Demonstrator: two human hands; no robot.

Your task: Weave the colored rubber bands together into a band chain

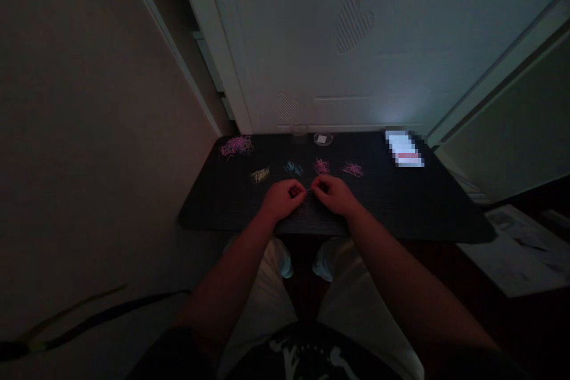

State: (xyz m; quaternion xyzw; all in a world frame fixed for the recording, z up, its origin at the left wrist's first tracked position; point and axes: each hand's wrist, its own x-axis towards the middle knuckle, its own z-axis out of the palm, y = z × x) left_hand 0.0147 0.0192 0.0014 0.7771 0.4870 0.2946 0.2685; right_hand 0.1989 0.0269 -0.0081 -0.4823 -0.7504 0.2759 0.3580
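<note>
Thin strand (309, 190) was pinched in the fingertips of both my left hand (285, 197) and right hand (333, 193), right by some colorful little piles (321, 166) on the bench (401, 208).

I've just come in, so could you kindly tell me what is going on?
A person's left hand and right hand pinch a thin piece, too small to identify, between them over the dark table. Beyond them, from left to right, lie a yellowish pile, a blue pile and two pinkish piles. A larger pile lies farther left.
</note>
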